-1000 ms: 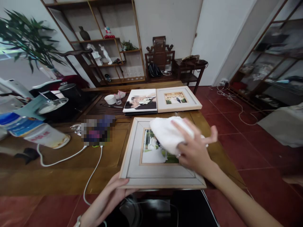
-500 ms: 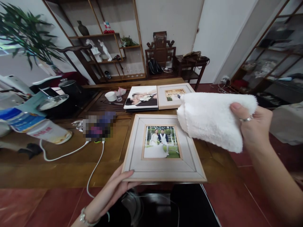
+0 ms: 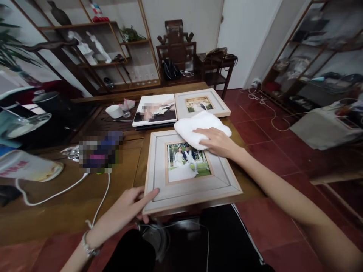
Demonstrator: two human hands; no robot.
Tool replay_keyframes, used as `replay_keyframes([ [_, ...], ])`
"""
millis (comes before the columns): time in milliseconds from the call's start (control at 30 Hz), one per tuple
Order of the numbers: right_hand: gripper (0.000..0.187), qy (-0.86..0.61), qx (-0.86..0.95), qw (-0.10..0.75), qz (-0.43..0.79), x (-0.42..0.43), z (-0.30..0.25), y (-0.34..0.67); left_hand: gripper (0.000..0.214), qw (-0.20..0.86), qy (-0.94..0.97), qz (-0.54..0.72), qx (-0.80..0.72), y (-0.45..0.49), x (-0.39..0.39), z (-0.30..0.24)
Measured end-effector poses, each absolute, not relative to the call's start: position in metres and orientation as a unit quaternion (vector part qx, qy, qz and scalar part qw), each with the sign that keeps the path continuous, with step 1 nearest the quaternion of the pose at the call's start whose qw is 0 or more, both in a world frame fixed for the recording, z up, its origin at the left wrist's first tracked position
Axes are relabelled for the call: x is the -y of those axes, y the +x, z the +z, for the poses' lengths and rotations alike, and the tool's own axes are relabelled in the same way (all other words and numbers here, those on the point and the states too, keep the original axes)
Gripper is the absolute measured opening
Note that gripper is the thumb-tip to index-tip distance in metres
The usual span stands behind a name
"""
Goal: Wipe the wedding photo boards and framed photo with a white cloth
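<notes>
A picture frame point(image 3: 157, 170) with a pale wide border and a wedding photo point(image 3: 187, 158) lies near the front edge of the wooden table point(image 3: 124, 158). My left hand point(image 3: 136, 202) grips its lower left corner, thumb on top and fingers at the side and below. On the upper right of this frame rests a fluffy white cloth point(image 3: 198, 126), bunched up and covering part of the border. My right hand point(image 3: 217, 141) holds the cloth from above, fingers pressed into it.
Behind lie a second picture frame point(image 3: 181, 104) and a photo panel point(image 3: 154, 109). To the left are a phone-like blurred item point(image 3: 100, 151) with white cables, a plastic bottle point(image 3: 36, 166), a white cup point(image 3: 114, 111) and a dark pot point(image 3: 49, 105). A chair point(image 3: 176, 49) stands behind.
My right hand has brought the cloth down and left onto the frame's upper right part. The frame now lies lower, flatter on the table. The view has shifted right.
</notes>
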State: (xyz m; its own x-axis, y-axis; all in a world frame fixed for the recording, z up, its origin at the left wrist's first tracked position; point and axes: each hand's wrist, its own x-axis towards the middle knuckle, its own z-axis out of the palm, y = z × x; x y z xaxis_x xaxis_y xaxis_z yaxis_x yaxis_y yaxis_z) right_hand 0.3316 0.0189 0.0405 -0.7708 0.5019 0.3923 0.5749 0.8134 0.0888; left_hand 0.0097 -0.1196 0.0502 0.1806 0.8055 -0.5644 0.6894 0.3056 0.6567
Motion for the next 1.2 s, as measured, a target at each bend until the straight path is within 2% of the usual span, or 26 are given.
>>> replay_keyframes([
  [100,0.029,-0.311,0.929,0.173,-0.098,-0.013,0.040,0.329,0.050,0.289,0.677,0.048,-0.675,0.010,0.109,0.055],
  [167,0.031,-0.315,0.928,0.173,-0.097,-0.010,0.040,0.329,0.049,0.244,0.686,0.094,-0.679,0.012,0.099,0.051],
  [300,0.032,-0.310,0.928,0.179,-0.102,-0.009,0.040,0.333,0.066,0.198,0.703,0.277,-0.624,0.021,0.071,0.027],
  [400,0.029,-0.329,0.912,0.213,-0.119,-0.010,0.042,0.340,0.053,0.191,0.712,0.360,-0.572,0.026,0.056,0.011],
  [533,0.033,-0.375,0.874,0.263,-0.161,-0.012,0.044,0.343,0.043,0.161,0.740,0.387,-0.527,0.033,0.053,0.008],
  [733,0.044,-0.352,0.917,0.144,-0.121,-0.002,0.039,0.324,0.043,0.131,0.757,0.373,-0.520,0.033,0.051,0.011],
  [1067,0.045,-0.366,0.915,0.117,-0.123,-0.026,0.046,0.297,0.044,0.086,0.766,0.365,-0.522,0.029,0.044,-0.002],
  [1200,0.045,-0.343,0.925,0.098,-0.129,-0.022,0.040,0.285,0.049,0.103,0.773,0.363,-0.511,0.027,0.042,0.002],
])
